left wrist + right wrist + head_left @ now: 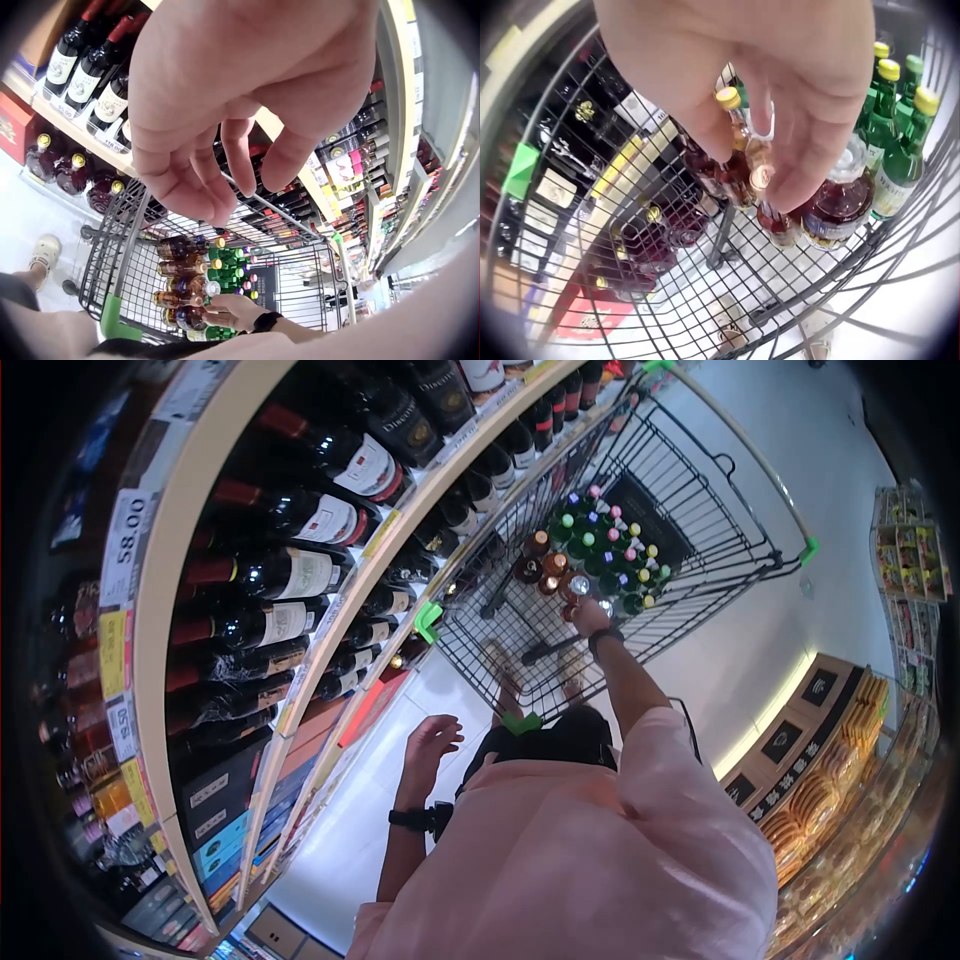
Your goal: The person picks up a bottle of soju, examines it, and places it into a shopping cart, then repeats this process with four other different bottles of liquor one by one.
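My right hand reaches into the wire shopping cart among the bottles. In the right wrist view its fingers curl round the neck of a small bottle with a copper-coloured cap. A dark bottle with a clear top stands close beside that hand, and green bottles with yellow caps are at the right. Amber and brown bottles stand next to the green ones in the cart. My left hand hangs outside the cart, fingers loosely bent, holding nothing.
Shelves of wine bottles with price tags run along the left, close to the cart's side. At the lower right is a display of packaged goods, with another rack beyond. My feet are on the pale floor below the cart.
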### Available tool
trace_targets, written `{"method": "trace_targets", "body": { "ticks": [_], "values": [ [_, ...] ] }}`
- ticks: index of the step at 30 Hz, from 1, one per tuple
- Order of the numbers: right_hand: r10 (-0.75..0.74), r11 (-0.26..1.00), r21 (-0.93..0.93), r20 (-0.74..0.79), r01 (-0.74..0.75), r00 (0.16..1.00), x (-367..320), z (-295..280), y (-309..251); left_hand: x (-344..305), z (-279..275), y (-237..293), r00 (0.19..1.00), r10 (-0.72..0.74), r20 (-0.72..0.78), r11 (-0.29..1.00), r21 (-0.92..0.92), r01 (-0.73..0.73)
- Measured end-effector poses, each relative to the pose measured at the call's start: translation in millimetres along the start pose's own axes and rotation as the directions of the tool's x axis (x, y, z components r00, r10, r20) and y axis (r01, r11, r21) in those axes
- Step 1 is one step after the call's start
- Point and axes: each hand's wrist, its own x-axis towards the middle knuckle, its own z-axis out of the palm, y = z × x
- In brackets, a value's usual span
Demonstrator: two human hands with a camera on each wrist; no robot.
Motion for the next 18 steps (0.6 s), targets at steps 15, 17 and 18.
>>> {"method": "trace_targets", "body": {
  "ticks": [15, 17, 18],
  "values": [
    [-0.320, 0.896, 0.384, 0.211, 0.223, 0.924, -82.2, -92.6, 1.3, -13.9, 46.2, -4.9, 0.977, 0.212, 0.011, 0.969, -0.129, -0.209],
    [-0.362, 0.919, 0.227, 0.160, 0.322, 0.918, -96.0, -92.8, 8.3, -14.5, 50.4, -5.1, 0.972, 0.236, 0.005, 0.965, -0.116, -0.233],
    [-0.411, 0.904, 0.190, 0.150, 0.382, 0.899, -99.6, -87.5, 18.7, -13.9, 52.8, -6.8, 0.967, 0.254, 0.016, 0.961, -0.116, -0.250]
  ]
}}
